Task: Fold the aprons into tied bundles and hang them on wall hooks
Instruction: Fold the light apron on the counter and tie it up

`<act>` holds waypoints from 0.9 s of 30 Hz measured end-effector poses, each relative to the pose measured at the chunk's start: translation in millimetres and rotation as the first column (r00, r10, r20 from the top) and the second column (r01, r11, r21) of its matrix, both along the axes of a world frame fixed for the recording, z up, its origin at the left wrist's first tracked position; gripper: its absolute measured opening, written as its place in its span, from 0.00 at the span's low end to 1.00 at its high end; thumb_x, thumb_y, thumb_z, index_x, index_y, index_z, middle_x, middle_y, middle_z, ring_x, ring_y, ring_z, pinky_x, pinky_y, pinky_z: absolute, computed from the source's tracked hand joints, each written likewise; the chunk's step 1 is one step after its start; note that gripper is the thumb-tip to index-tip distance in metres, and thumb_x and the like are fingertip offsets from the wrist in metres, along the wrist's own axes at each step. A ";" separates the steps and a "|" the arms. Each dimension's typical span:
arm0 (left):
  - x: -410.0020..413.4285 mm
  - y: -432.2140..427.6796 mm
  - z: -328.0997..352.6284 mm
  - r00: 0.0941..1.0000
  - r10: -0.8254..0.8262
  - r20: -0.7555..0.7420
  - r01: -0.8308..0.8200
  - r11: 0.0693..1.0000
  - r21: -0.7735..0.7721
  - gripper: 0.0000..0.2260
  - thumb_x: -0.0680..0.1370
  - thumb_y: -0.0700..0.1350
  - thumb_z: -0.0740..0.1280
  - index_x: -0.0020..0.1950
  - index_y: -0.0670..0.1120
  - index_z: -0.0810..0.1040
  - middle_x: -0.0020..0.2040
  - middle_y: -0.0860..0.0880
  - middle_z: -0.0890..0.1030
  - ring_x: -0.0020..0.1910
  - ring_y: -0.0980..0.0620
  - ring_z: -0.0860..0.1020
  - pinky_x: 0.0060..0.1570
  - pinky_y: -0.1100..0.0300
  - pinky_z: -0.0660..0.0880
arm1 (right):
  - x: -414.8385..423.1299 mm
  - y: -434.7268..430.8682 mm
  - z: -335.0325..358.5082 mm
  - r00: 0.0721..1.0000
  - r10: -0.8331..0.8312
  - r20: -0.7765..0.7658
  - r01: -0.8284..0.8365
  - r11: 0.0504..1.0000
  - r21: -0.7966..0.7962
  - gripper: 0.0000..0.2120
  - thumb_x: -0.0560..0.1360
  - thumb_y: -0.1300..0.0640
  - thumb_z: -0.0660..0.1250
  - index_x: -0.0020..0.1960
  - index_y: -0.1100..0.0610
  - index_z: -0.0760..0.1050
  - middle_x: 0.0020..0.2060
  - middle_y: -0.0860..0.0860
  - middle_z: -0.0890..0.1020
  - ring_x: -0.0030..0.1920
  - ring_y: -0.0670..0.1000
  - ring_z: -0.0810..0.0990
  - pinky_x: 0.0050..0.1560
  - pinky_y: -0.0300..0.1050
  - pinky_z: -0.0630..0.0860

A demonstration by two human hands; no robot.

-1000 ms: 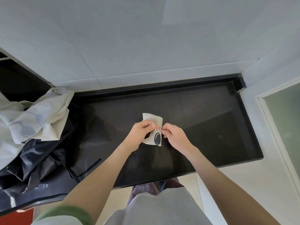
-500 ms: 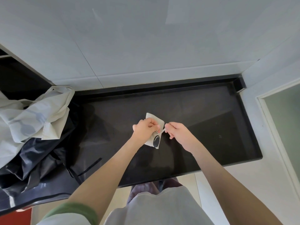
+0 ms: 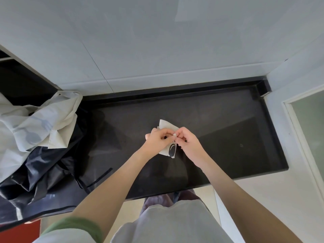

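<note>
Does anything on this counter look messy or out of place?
Yes. At the left end of the counter a white apron lies crumpled on a black apron, both unfolded, a black strap trailing loose beside them. The bundle held by the left hand and right hand looks tidy.

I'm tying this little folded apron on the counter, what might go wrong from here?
The white bundle is pinched between the left hand and right hand; a slip may let its folds spring open. The loose apron pile reaches the front edge of the counter and might slide off.
</note>
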State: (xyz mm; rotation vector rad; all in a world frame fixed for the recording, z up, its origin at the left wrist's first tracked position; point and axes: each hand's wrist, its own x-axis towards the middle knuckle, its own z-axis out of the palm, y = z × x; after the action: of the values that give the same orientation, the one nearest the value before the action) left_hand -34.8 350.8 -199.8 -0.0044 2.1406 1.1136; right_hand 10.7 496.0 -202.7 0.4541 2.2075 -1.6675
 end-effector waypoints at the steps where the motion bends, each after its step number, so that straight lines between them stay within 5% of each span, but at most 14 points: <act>1: 0.4 -0.6 -1.0 1.000 -0.013 -0.005 0.013 1.000 0.010 0.03 0.78 0.54 0.65 0.51 0.59 0.77 0.48 0.57 0.74 0.58 0.52 0.62 0.56 0.62 0.61 | -0.5 -0.5 -1.9 1.000 -0.006 -0.009 0.006 1.000 0.012 0.04 0.78 0.64 0.63 0.45 0.57 0.72 0.37 0.49 0.75 0.38 0.43 0.72 0.43 0.37 0.71; 7: 1.5 4.2 -3.9 0.997 0.049 -0.063 -0.050 0.999 -0.016 0.05 0.79 0.51 0.64 0.44 0.54 0.77 0.44 0.54 0.70 0.53 0.54 0.64 0.52 0.60 0.56 | -5.6 1.4 -6.2 1.000 0.015 0.026 -0.018 0.995 0.094 0.04 0.78 0.63 0.64 0.51 0.60 0.69 0.42 0.46 0.73 0.39 0.42 0.73 0.45 0.36 0.71; 12: 3.7 1.1 -8.5 0.996 0.083 -0.014 -0.083 0.996 0.037 0.04 0.79 0.50 0.63 0.45 0.57 0.75 0.50 0.50 0.75 0.57 0.50 0.64 0.49 0.65 0.60 | -6.3 3.3 -9.0 0.996 0.009 0.094 -0.014 0.999 0.050 0.03 0.77 0.61 0.67 0.47 0.54 0.74 0.40 0.52 0.80 0.39 0.46 0.77 0.48 0.45 0.75; 16: 2.8 -3.7 -13.2 0.994 0.109 -0.010 -0.107 0.988 0.107 0.07 0.79 0.45 0.63 0.46 0.58 0.73 0.48 0.57 0.81 0.59 0.55 0.68 0.57 0.58 0.68 | -7.5 1.4 -8.3 0.995 -0.005 0.101 0.000 0.999 0.052 0.03 0.76 0.61 0.68 0.45 0.54 0.75 0.39 0.51 0.80 0.39 0.47 0.77 0.51 0.49 0.76; 21: 3.8 -5.4 -9.0 0.980 0.197 0.037 -0.200 0.961 0.191 0.12 0.79 0.39 0.65 0.42 0.56 0.79 0.48 0.50 0.72 0.45 0.59 0.72 0.45 0.67 0.69 | -7.9 1.8 -5.3 0.993 0.052 0.102 -0.065 0.990 0.127 0.02 0.76 0.60 0.68 0.47 0.55 0.76 0.44 0.53 0.82 0.42 0.47 0.78 0.50 0.43 0.75; 27: 1.5 -7.1 -4.4 0.989 0.144 0.034 -0.148 0.966 0.214 0.13 0.78 0.38 0.66 0.39 0.55 0.80 0.45 0.53 0.71 0.49 0.56 0.70 0.45 0.70 0.70 | -3.6 -1.2 -5.0 0.997 0.049 0.060 -0.060 0.978 0.198 0.04 0.77 0.61 0.66 0.43 0.58 0.73 0.36 0.48 0.78 0.35 0.44 0.74 0.38 0.34 0.69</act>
State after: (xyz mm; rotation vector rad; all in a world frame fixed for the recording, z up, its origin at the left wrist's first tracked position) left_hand -33.3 343.7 -204.2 -0.0732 2.0190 1.4224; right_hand 7.1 494.8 -207.7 0.4792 2.3355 -1.3944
